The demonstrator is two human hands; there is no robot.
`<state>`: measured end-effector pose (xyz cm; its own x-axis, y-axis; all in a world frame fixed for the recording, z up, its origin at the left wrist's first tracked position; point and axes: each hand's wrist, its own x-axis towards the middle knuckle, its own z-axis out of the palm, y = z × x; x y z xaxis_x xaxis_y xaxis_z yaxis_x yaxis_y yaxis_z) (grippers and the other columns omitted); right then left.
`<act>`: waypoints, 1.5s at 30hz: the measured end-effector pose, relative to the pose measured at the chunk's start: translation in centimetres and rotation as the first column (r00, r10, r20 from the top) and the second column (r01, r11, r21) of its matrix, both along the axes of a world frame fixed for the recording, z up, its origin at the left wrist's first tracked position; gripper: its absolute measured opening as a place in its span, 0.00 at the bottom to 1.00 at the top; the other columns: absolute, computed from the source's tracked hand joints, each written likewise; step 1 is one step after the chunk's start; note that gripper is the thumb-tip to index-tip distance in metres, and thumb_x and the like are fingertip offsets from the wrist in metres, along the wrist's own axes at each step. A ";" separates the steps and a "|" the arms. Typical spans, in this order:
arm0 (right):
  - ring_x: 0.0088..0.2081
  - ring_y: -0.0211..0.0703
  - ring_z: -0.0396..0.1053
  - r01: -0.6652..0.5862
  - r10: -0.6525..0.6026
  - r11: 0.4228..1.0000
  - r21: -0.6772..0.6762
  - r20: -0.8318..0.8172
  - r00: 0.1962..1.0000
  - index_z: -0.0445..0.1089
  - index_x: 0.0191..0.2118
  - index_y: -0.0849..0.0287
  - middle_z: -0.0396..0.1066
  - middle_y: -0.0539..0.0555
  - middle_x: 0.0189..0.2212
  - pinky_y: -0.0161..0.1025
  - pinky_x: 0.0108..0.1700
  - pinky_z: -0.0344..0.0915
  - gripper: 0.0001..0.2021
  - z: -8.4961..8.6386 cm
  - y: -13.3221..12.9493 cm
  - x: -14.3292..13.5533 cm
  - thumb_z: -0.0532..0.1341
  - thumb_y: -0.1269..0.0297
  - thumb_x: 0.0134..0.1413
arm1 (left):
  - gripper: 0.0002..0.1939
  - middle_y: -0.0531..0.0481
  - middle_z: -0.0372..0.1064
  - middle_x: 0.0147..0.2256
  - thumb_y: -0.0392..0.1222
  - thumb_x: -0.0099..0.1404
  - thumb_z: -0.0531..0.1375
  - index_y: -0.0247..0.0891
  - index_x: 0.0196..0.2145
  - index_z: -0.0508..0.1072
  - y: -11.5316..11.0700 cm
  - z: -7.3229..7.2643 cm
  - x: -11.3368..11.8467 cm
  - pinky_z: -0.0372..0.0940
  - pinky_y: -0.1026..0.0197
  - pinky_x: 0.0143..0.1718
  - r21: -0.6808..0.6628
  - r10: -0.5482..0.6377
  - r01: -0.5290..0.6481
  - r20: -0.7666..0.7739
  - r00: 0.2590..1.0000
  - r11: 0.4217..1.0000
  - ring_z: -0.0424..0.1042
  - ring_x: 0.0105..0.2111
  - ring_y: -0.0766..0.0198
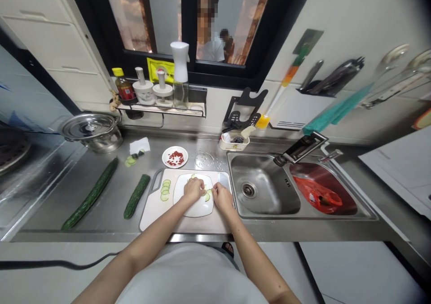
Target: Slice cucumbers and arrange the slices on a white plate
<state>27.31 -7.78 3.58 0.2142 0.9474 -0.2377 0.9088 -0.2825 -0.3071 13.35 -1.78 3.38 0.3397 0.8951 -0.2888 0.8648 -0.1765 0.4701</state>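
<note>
Surface: a stainless steel surface [101, 216] is spread beneath the window and shelf, and everything in use is carried on it.
Double sink: the sink [267, 176] is set into the surface to the right of the board; a red bag [318, 195] is held in its right basin.
Cutting board: the board [155, 214] is laid flat near the front edge, its handle turned to the left.
Pot: a lidded metal pot [106, 141] is placed at the back left.
Long cucumber: the longer cucumber [90, 198] is laid at a slant, well apart from the board.
White plate: the squarish plate [179, 196] is rested on the board, and both hands are held over it.
Left hand: the left hand [194, 189] is curled above the plate; whether a slice is grasped cannot be told.
Right hand: the right hand [222, 197] is bent at the plate's right edge, thumb and forefinger brought close together beside the slices; whether one is pinched cannot be told.
Short cucumber: the shorter cucumber [137, 196] is laid just left of the board.
Small dish: red pieces [175, 157] are held in a round dish [164, 158] behind the board.
Cucumber slices: some slices [207, 197] are set on the plate; others [164, 189] are lined up on the board's left part.
</note>
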 end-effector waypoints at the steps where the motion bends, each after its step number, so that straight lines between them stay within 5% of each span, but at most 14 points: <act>1: 0.38 0.40 0.69 0.009 -0.009 1.000 -0.001 0.002 1.000 0.67 0.42 0.58 0.74 0.55 0.37 0.33 0.34 0.50 0.11 0.0 0.0 0.1 0.50 0.62 0.64 | 0.07 0.49 0.70 0.41 0.44 0.56 0.64 0.41 0.33 0.74 0.0 0.1 0.0 0.60 0.62 0.42 -0.003 0.000 0.000 -0.004 1.000 1.000 0.66 0.46 0.57; 18: 0.33 0.38 0.66 0.106 -0.098 0.993 0.048 -0.146 0.984 0.70 0.38 0.59 0.74 0.53 0.32 0.31 0.32 0.51 0.10 -0.8 0.5 1.2 0.54 0.62 0.60 | 0.07 0.48 0.70 0.40 0.46 0.58 0.62 0.41 0.32 0.74 -0.4 -1.0 -0.2 0.60 0.61 0.41 0.021 0.002 -0.002 0.002 1.000 1.000 0.67 0.45 0.58; 45: 0.34 0.39 0.67 0.021 -0.020 1.000 0.012 -0.060 0.998 0.70 0.37 0.59 0.73 0.54 0.31 0.33 0.31 0.49 0.09 -0.3 0.6 0.6 0.55 0.61 0.60 | 0.07 0.48 0.71 0.40 0.46 0.60 0.60 0.41 0.32 0.74 -1.2 -0.8 -0.1 0.60 0.61 0.42 0.067 0.032 -0.030 -0.030 0.999 0.997 0.67 0.45 0.58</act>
